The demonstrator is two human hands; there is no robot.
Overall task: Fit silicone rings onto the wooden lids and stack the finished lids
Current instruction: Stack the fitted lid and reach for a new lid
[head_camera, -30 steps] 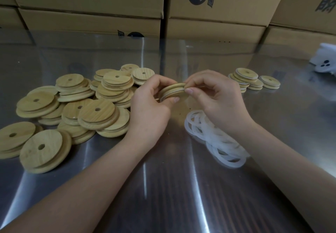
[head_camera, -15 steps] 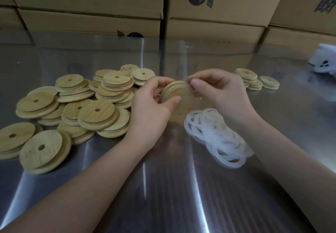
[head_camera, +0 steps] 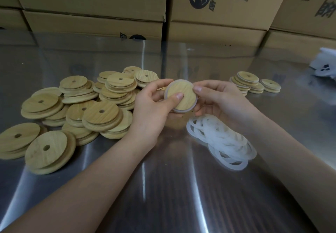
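Observation:
Above the table's middle, both hands hold one round wooden lid (head_camera: 183, 96) with a whitish silicone ring around its rim, its flat face tilted toward me. My left hand (head_camera: 152, 109) grips it from the left, thumb pressed on the face. My right hand (head_camera: 218, 103) pinches its right edge with fingertips. A pile of loose white silicone rings (head_camera: 220, 140) lies just below my right hand. Several bare wooden lids (head_camera: 78, 112) with centre holes are heaped at the left. A small stack of lids with rings (head_camera: 249, 81) sits at the back right.
The work surface is a shiny steel table (head_camera: 163, 187). Cardboard boxes (head_camera: 218, 14) form a wall along its far edge. A white object (head_camera: 325, 63) with dark dots lies at the far right edge.
The lid has turned from edge-on to face toward me, and the ring now shows around its rim. My left thumb has shifted onto the face. Both hands stayed in place.

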